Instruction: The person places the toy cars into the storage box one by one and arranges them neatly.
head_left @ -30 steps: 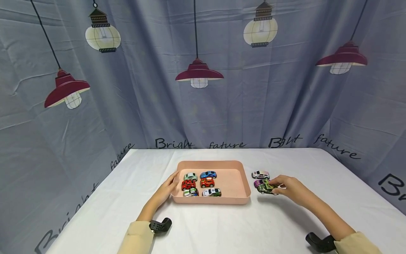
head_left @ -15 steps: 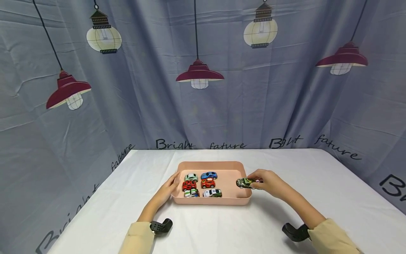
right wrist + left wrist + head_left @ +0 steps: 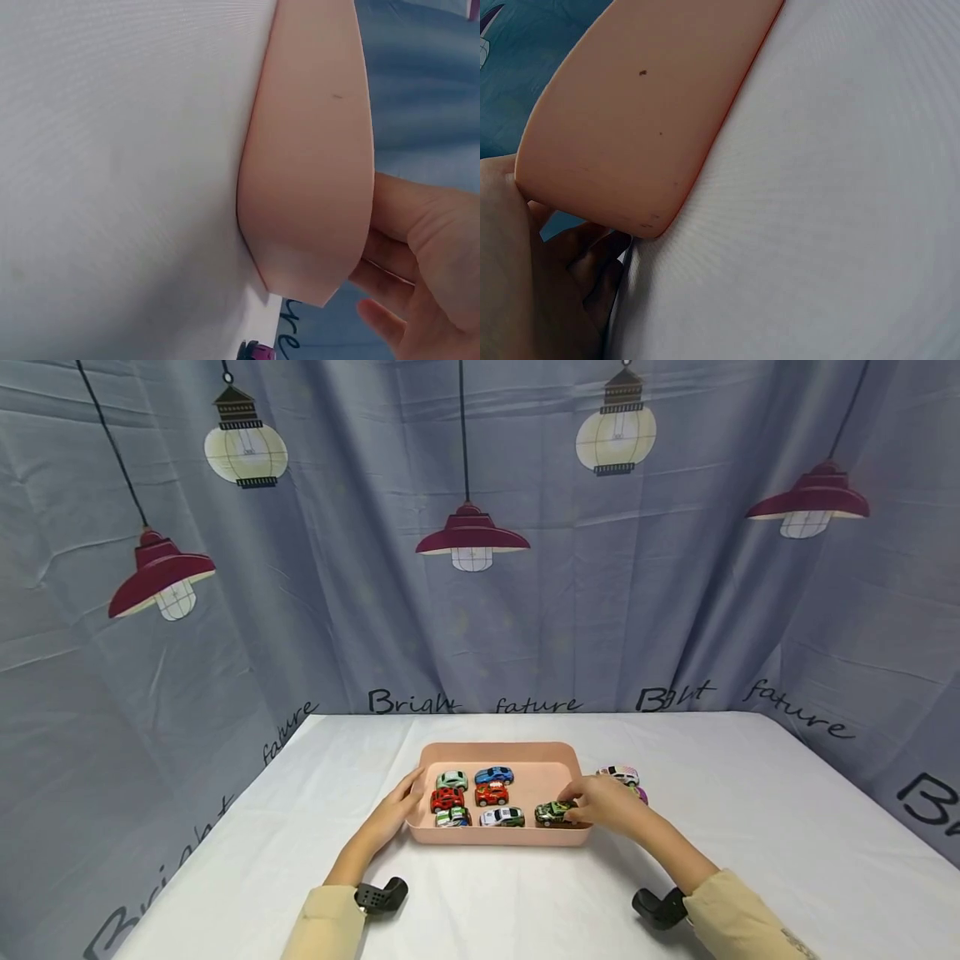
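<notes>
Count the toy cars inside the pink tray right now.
7: six in two columns at the tray left, and a green car held by the right hand near the front right. Two more sit outside.

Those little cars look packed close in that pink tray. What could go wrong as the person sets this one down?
The right hand holds the dark green car at the pink tray's near right corner, close beside the white car; letting go carelessly might bump it out of its row. The car sits near the tray's wall, so it could catch on the rim. The sleeve may also brush the two cars left on the table.
</notes>
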Demonstrator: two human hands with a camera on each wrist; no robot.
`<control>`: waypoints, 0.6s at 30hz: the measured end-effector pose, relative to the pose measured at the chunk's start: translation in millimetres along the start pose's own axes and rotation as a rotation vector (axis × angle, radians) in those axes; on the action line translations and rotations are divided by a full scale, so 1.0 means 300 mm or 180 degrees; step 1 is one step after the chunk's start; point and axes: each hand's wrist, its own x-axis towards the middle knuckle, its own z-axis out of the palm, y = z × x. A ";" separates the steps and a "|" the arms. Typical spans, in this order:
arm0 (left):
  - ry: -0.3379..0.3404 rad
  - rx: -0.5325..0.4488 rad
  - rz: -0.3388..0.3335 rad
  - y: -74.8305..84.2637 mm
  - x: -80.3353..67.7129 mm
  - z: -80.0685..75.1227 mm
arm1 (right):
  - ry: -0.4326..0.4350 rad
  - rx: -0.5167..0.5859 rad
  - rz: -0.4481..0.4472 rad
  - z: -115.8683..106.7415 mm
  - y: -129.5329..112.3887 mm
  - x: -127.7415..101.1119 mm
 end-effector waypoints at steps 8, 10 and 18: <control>0.0013 0.0005 -0.0060 -0.004 0.003 -0.004 | -0.0043 -0.0232 -0.0022 0.019 0.008 0.005; 0.0007 0.0002 -0.0069 -0.003 0.003 -0.004 | -0.0040 -0.0256 -0.0038 0.022 0.008 0.006; 0.0012 0.0055 -0.0042 0.007 -0.004 -0.007 | -0.0106 -0.0251 -0.0022 0.024 -0.008 0.008</control>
